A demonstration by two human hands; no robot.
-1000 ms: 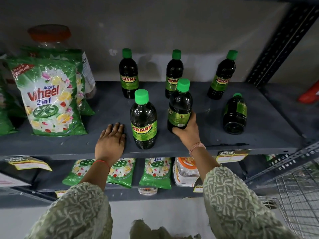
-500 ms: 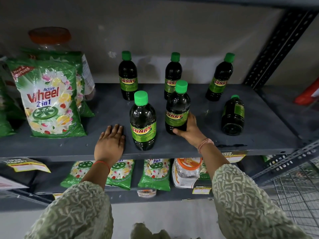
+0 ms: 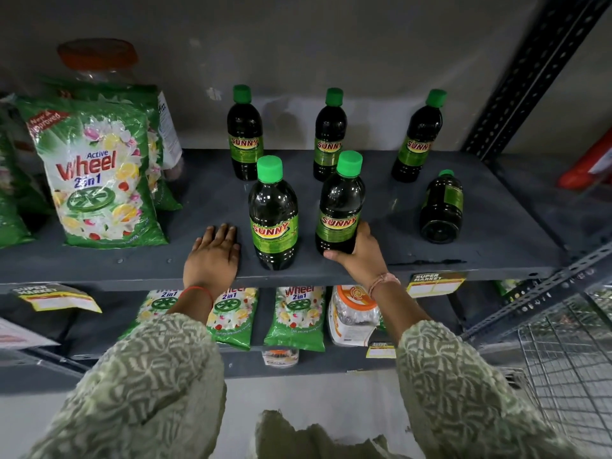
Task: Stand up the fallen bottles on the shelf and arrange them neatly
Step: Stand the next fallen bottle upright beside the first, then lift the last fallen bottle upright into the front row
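Note:
Dark bottles with green caps and SUNNY labels stand on the grey shelf (image 3: 496,233). Three stand along the back: left (image 3: 245,134), middle (image 3: 330,134) and right (image 3: 418,140). In front, one upright bottle (image 3: 273,213) stands alone. My right hand (image 3: 359,256) grips the base of another upright front bottle (image 3: 339,203), label facing me. One bottle (image 3: 442,207) lies on its side at the right, base toward me. My left hand (image 3: 213,256) rests flat on the shelf, left of the front bottle.
Green Wheel detergent bags (image 3: 99,173) stand at the shelf's left, with a jar (image 3: 96,61) behind them. More bags (image 3: 294,316) and a jar (image 3: 352,313) fill the lower shelf. A metal upright (image 3: 530,77) bounds the right side; a wire basket (image 3: 569,366) sits lower right.
My right hand turned the held bottle so its SUNNY label faces me and slid lower on its base. My left hand stayed flat on the shelf.

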